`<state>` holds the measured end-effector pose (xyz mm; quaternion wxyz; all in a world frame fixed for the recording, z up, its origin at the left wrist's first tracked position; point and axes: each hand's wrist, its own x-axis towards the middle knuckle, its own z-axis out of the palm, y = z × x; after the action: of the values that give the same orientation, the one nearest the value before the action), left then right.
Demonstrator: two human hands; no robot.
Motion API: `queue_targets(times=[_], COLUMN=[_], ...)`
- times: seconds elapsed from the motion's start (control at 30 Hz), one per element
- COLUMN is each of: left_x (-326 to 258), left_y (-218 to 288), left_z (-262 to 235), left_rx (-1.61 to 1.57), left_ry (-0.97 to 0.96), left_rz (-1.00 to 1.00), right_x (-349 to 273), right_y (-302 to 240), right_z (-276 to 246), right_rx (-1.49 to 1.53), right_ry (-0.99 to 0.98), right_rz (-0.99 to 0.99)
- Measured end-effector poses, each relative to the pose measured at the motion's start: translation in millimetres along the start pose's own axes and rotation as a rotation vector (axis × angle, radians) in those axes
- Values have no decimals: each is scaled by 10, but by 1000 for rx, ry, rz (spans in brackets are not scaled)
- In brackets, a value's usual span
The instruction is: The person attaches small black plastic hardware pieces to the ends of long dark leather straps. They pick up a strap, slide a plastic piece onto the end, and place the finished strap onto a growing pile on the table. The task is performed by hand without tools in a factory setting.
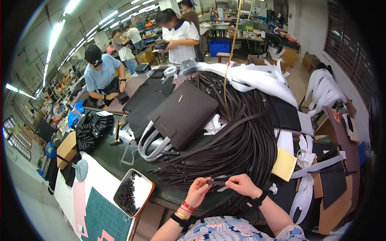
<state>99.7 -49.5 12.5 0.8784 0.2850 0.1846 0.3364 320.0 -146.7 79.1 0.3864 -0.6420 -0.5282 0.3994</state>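
Observation:
My left hand (196,192) and my right hand (243,186) are close together over the near edge of the table. Stretched between their fingertips is a short length of dark leather strap (217,183), pinched at both sides. How far it runs beyond the fingers is hard to make out. Just past my hands spreads a large heap of long dark straps (241,140). Behind the heap, to the left, a dark brown handbag (183,112) with pale wrapped handles (155,150) lies on the table.
A white tray (140,203) of small black parts stands left of my hands, beside a green cutting mat (106,217). Black bundled pieces (94,130) lie farther left. On the right are a yellow pad (284,164) and cardboard (337,201). Co-workers (104,74) work across the table.

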Motion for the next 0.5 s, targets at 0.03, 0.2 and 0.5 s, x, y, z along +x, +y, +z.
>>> queue_targets(times=[0.03,0.2,0.5], left_x=[9,-7,-45], left_y=[28,61,-89], left_z=[10,-5,-22], left_rx=[19,79,-44], left_ry=[6,35,47], left_rz=[0,-7,-50], right_x=[3,-24,-10], right_y=[19,-89,-112], right_z=[20,-25,-2], right_rx=[9,-58,-191], right_ry=[15,-41,-9], right_rz=[-33,89,-80])
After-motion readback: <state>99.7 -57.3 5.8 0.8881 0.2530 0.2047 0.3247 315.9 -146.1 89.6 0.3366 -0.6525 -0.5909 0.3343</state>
